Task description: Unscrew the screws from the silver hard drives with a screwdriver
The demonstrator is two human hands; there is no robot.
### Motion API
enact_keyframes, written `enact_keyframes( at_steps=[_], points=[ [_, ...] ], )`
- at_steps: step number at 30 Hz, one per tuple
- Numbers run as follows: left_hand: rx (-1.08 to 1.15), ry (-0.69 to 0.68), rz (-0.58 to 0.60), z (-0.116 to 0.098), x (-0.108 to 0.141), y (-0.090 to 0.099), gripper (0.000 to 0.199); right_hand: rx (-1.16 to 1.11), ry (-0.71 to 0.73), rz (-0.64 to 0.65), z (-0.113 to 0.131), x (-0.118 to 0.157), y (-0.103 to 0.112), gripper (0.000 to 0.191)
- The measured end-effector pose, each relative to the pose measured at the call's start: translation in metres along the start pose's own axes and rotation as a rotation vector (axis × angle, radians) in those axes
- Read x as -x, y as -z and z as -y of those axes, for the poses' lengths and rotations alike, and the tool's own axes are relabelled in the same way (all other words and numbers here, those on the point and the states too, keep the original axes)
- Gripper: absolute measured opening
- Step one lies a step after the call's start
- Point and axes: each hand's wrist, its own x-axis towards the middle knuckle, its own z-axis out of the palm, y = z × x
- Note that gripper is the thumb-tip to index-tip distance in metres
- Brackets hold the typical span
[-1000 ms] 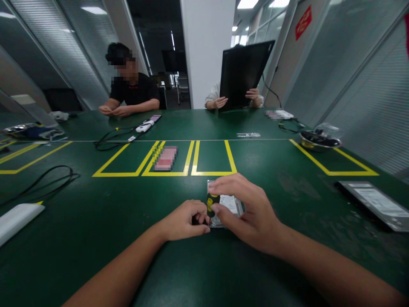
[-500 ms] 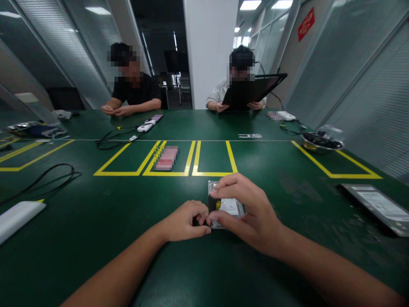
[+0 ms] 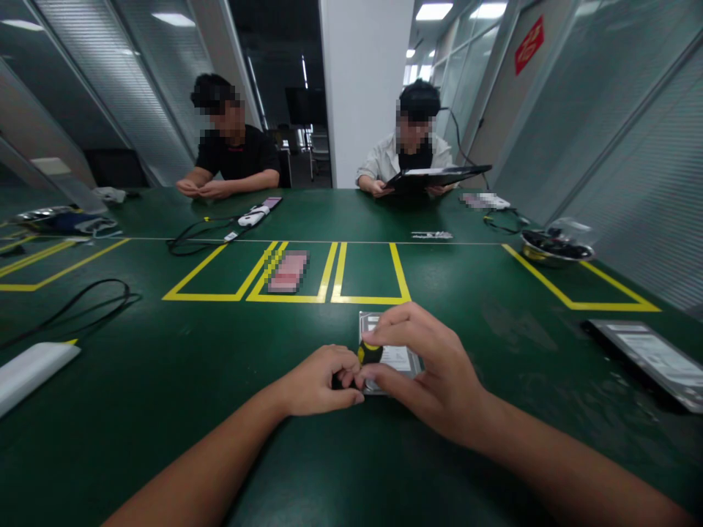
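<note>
Both the left hand [image 3: 321, 380] and right hand [image 3: 425, 366] meet at a flat, rectangular metal hard drive [image 3: 396, 359], white-labelled, on the smooth green bench [image 3: 340, 468]. The right thumb and fingers hold a rounded black-and-yellow screwdriver handle [image 3: 371, 353]; the left fingers curl narrowly beside it, any grip hidden. Since half a second ago, the handle has turned, showing different yellow patches.
</note>
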Motion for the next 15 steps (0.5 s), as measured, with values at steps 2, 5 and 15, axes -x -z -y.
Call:
enact_keyframes(
  at_steps=[2, 5, 15],
  points=[
    [-0.008, -0.014, -0.015, 0.0006, 0.0000, -0.0007, 0.018, -0.007, 0.029, 0.010, 0.0003, -0.0003, 0.0002, 0.027],
    [-0.022, -0.026, -0.029, 0.0020, -0.0002, -0.0017, 0.021, -0.044, 0.062, 0.035, 0.0009, -0.0005, 0.0007, 0.036],
    [-0.007, -0.034, -0.035, 0.0000, -0.0010, -0.0012, 0.018, -0.013, 0.021, 0.012, 0.0013, 0.0012, -0.0003, 0.033]
  ],
)
